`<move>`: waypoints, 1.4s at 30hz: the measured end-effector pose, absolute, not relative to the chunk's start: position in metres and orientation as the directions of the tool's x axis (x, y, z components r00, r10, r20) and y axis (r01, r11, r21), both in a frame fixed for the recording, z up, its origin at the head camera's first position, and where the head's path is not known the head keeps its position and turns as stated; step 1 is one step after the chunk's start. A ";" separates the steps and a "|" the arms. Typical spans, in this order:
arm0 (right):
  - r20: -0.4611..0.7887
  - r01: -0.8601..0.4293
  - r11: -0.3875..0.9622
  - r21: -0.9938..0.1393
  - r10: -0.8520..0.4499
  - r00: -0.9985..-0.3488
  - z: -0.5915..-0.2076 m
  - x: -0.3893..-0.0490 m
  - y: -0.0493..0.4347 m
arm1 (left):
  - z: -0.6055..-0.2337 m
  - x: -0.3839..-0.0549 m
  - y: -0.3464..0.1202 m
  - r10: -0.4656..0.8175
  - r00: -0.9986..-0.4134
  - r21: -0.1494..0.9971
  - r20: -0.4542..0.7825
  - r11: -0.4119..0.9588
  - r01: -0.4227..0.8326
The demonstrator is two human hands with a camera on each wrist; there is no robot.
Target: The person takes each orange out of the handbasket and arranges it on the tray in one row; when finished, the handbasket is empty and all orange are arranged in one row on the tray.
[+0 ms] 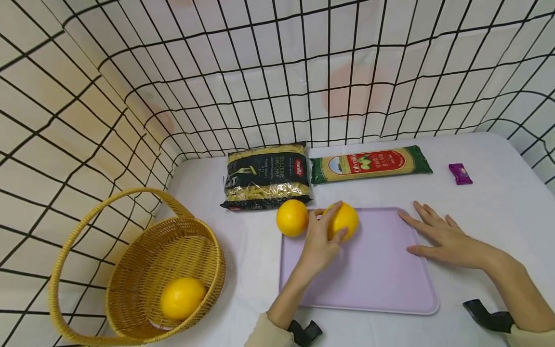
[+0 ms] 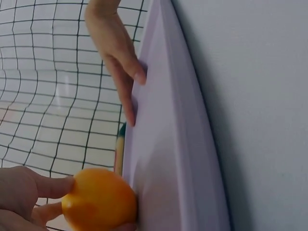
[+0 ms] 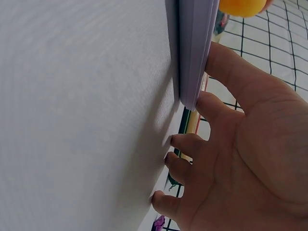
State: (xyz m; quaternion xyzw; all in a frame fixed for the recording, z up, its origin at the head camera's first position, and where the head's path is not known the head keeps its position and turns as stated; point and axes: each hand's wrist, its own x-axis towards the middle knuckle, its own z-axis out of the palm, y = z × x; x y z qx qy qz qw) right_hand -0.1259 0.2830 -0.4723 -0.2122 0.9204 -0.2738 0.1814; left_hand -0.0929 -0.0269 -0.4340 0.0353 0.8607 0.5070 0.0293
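Note:
My left hand (image 1: 320, 241) grips a yellow-orange orange (image 1: 347, 220) between thumb and fingers at the back of the lilac tray (image 1: 373, 274). In the left wrist view this orange (image 2: 98, 199) appears beside the tray's surface; whether it touches is hard to tell. A second orange (image 1: 292, 218) sits at the tray's back left corner, just left of my left fingers. With fingers spread, my right hand (image 1: 451, 243) touches the tray's right edge. In the right wrist view, thumb and index finger of the right hand (image 3: 236, 144) meet the tray rim (image 3: 197, 57), the other fingers reaching beyond it.
A wicker basket (image 1: 218, 246) with a tall handle stands at left, holding another orange (image 1: 183, 298). Behind the tray lie a penne bag (image 1: 266, 176), a spaghetti pack (image 1: 373, 165) and a small purple packet (image 1: 460, 174). Black wire grid (image 1: 303, 58) borders the table's back and sides.

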 end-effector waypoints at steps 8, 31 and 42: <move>-0.211 -0.292 0.761 -0.579 -0.486 -0.848 -0.472 -0.125 0.283 | -0.438 -0.092 -0.014 -0.017 -1.000 0.899 -0.017 0.438 -0.023; -0.203 -0.296 0.757 -0.583 -0.489 -0.848 -0.473 -0.125 0.284 | -0.438 -0.093 -0.006 -0.054 -0.997 0.900 -0.054 0.431 -0.072; -0.198 -0.304 0.752 -0.585 -0.496 -0.846 -0.474 -0.125 0.284 | -0.437 -0.090 -0.005 -0.088 -0.994 0.911 -0.062 0.402 -0.093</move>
